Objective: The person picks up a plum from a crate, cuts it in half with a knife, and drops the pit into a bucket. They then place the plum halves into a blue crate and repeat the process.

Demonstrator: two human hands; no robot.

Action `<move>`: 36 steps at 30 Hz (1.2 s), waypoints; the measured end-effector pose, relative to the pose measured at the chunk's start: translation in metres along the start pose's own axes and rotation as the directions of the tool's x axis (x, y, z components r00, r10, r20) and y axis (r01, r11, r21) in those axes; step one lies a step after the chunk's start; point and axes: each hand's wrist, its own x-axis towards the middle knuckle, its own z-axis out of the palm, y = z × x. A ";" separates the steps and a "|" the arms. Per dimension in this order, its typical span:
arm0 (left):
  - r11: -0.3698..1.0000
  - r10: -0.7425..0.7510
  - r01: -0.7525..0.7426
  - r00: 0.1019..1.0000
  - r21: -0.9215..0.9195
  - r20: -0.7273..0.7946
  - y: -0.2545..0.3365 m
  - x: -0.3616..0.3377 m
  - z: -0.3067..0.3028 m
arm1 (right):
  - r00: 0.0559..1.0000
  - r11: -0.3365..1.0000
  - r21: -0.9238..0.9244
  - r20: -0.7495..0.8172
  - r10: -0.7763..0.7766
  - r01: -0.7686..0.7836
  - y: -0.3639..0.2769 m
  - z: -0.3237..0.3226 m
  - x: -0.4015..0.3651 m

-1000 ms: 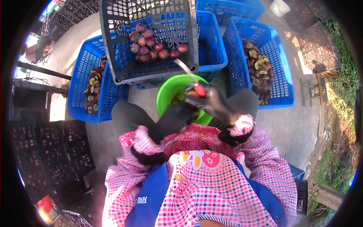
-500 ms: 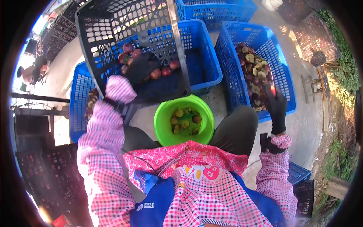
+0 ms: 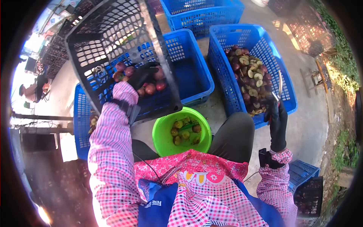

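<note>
My left hand (image 3: 143,76), in a black glove, reaches into a tilted black plastic crate (image 3: 160,56). Its fingers are closed around a purple passion fruit (image 3: 159,73), partly hidden by the glove. More whole passion fruits (image 3: 150,89) lie about that hand. On the right, my right hand (image 3: 278,119), also black-gloved, grips a metal tool (image 3: 280,84) with a curved shiny blade and some red by the handle. It is over the near edge of a blue crate (image 3: 281,56) holding whole and cut fruits (image 3: 249,75).
A green bucket (image 3: 155,134) with several fruit pieces stands between my knees. Blue crates (image 3: 211,81) stand under and behind the black one, and another (image 3: 80,125) at left. Stacked crates (image 3: 308,196) sit at lower right. A person (image 3: 36,89) is at far left.
My left hand has closed on a passion fruit among the others. My right hand has moved slightly down, turning the tool so its blade shows more. The whole view has shifted a little.
</note>
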 end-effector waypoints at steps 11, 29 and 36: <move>0.735 0.147 -0.378 0.899 -0.562 -0.413 -0.157 -0.108 0.186 | 0.762 0.976 0.023 0.621 -0.182 0.215 -0.050 0.183 -0.093; 0.713 0.126 -0.456 0.830 -0.532 -0.543 -0.178 -0.113 0.240 | 0.700 0.916 -0.041 0.659 -0.275 0.399 -0.055 0.174 -0.124; 0.676 0.118 -0.549 0.739 -0.492 -0.663 -0.182 -0.101 0.242 | 0.556 0.627 -0.066 0.541 -0.631 0.776 -0.036 0.176 -0.118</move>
